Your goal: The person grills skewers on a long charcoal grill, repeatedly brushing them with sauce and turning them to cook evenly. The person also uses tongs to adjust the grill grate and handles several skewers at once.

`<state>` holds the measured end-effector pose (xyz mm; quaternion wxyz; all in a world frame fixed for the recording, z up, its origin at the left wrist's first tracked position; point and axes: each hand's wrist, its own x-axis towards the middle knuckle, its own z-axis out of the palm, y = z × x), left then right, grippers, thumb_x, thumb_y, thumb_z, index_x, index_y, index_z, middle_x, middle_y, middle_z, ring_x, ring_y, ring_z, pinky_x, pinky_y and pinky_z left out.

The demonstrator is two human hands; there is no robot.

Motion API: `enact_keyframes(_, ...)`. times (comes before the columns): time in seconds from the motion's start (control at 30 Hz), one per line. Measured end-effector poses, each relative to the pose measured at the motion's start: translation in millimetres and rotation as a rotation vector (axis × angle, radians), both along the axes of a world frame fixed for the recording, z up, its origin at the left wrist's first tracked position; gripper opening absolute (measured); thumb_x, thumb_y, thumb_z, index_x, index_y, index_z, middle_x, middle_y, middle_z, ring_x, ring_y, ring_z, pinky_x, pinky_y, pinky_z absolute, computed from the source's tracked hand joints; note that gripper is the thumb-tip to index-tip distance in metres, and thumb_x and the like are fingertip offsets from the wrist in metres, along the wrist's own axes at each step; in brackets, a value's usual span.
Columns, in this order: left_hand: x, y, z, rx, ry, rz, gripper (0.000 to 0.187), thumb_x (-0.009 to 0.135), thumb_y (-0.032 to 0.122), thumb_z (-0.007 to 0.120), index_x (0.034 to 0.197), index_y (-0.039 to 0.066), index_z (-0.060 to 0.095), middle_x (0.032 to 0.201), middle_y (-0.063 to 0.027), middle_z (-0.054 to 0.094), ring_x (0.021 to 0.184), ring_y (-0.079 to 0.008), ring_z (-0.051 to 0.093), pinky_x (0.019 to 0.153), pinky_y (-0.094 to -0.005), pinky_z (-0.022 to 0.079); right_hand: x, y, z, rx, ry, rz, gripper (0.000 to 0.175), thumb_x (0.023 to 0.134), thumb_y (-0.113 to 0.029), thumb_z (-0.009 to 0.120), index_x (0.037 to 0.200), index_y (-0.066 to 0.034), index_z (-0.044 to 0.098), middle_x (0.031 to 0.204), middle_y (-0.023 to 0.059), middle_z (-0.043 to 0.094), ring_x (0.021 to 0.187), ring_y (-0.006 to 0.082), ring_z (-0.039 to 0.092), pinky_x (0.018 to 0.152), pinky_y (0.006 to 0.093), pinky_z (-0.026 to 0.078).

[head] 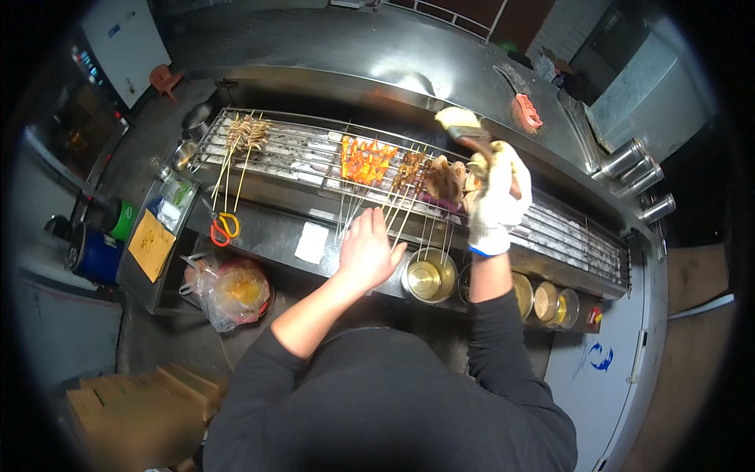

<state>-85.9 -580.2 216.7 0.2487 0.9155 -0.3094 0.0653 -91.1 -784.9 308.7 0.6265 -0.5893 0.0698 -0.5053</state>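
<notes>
Over a long charcoal grill (301, 138), my right hand (501, 189), in a white knit glove, grips a basting brush (463, 130) with pale bristles, raised above the meat. My bare left hand (370, 245) lies palm down over the lower ends of the skewers (398, 212) at the grill's front edge; whether its fingers grip any is hidden. Orange-red food on skewers (367, 161) sits mid-grill, with small brown skewered pieces (408, 170) beside it. Larger meat pieces (445, 180) lie next to my glove, partly covered by it. Thin meat skewers (248, 133) rest at the far left.
Red-and-yellow-handled scissors (224, 227) and a white paper (311, 242) lie on the front ledge. A steel pot of liquid (426, 277) and seasoning bowls (545, 301) stand along it. Plastic bags (233, 292) sit at lower left. A red-handled tool (527, 112) and steel canisters (631, 165) are behind.
</notes>
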Motion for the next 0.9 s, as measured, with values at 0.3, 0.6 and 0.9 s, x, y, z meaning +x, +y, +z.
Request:
enact_keyframes(0.3, 21, -70, -66, 0.355, -0.137, 0.382, 0.046, 0.085, 0.016, 0.051, 0.118, -0.015, 0.051, 0.082, -0.0143, 0.06, 0.057, -0.0216, 0.065, 0.048, -0.0317, 0.055, 10, -31, -91, 0.137, 0.237, 0.383, 0.024, 0.085, -0.002, 0.067, 0.11, -0.0017, 0.067, 0.104, 0.0076, 0.066, 0.089, 0.0146, 0.064, 0.075, 0.0251, 0.053)
enact_keyframes(0.6, 7, -64, -72, 0.543, -0.325, 0.475, 0.044, 0.085, 0.017, 0.05, 0.115, -0.015, 0.056, 0.078, -0.0173, 0.06, 0.06, -0.0232, 0.063, 0.041, -0.0327, 0.049, 20, -60, -73, 0.418, 0.109, 0.462, 0.013, 0.089, -0.006, 0.06, 0.098, 0.0026, 0.062, 0.083, 0.0106, 0.065, 0.06, 0.0177, 0.063, 0.053, 0.026, 0.053)
enact_keyframes(0.9, -6, -59, -62, 0.515, -0.204, 0.505, 0.048, 0.085, 0.016, 0.05, 0.119, -0.017, 0.052, 0.084, -0.0195, 0.062, 0.061, -0.02, 0.062, 0.044, -0.0341, 0.053, 43, -41, -84, 0.349, 0.248, 0.375, 0.015, 0.088, -0.007, 0.063, 0.1, 0.0018, 0.064, 0.085, 0.0087, 0.066, 0.065, 0.0155, 0.063, 0.055, 0.0265, 0.053)
